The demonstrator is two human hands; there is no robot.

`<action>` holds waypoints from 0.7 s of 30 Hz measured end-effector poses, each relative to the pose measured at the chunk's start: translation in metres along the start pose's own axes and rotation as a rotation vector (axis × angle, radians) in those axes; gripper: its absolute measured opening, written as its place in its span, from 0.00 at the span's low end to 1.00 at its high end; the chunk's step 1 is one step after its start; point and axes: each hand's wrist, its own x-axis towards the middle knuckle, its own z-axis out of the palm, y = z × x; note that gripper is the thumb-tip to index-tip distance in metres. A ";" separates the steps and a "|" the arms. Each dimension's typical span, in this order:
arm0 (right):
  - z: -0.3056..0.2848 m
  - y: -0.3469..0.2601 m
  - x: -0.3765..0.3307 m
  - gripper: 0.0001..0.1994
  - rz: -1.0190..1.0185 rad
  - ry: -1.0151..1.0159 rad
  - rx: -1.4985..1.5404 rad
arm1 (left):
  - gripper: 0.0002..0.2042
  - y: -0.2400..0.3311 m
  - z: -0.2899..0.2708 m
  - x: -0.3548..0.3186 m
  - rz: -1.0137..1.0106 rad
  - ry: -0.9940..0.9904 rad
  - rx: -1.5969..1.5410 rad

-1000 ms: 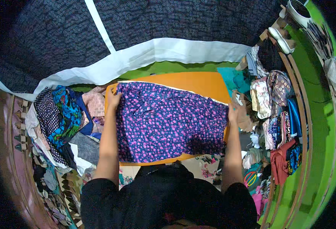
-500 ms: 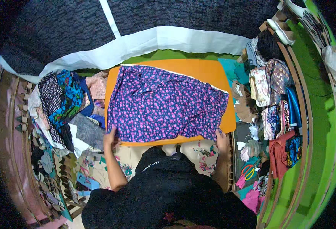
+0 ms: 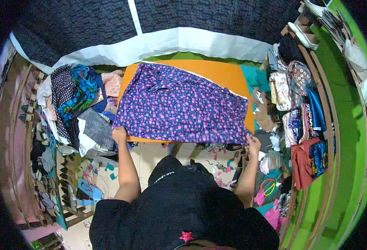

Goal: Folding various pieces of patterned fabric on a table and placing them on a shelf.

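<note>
A navy cloth with small pink flowers (image 3: pixel 183 104) lies spread over an orange tabletop (image 3: pixel 229 71). A pale strip shows along its far slanting edge. My left hand (image 3: pixel 119 135) is closed on the near left corner of the cloth, at the table's edge. At the near right corner, my right hand (image 3: pixel 253 144) pinches the fabric between thumb and fingers. The near edge runs stretched between both hands, slightly blurred right of the middle and hanging over the table's front edge. Small folds cross the cloth near its far left part.
Piled fabrics (image 3: pixel 81 89) sit left of the table. To the right are brown scraps (image 3: pixel 263 110), folded cloths (image 3: pixel 298 121) and scissors with red and yellow handles (image 3: pixel 269 186). Racks of shoes (image 3: pixel 69 179) stand at lower left. Cloth snippets litter the tiled floor (image 3: pixel 144 160).
My hands have moved farther apart, the right one outward to the cloth's near right corner. The near edge is now pulled straighter and covers more of the table's front edge. The view has shifted slightly.
</note>
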 end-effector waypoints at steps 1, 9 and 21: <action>-0.011 0.012 0.008 0.13 0.023 0.051 -0.043 | 0.12 0.003 -0.004 -0.001 0.035 -0.020 -0.009; -0.011 0.052 0.004 0.18 0.104 0.215 0.449 | 0.29 0.023 -0.012 -0.028 -0.115 0.217 0.232; 0.016 0.010 -0.035 0.21 0.140 -0.052 0.278 | 0.19 -0.073 0.006 0.036 0.137 -0.050 0.318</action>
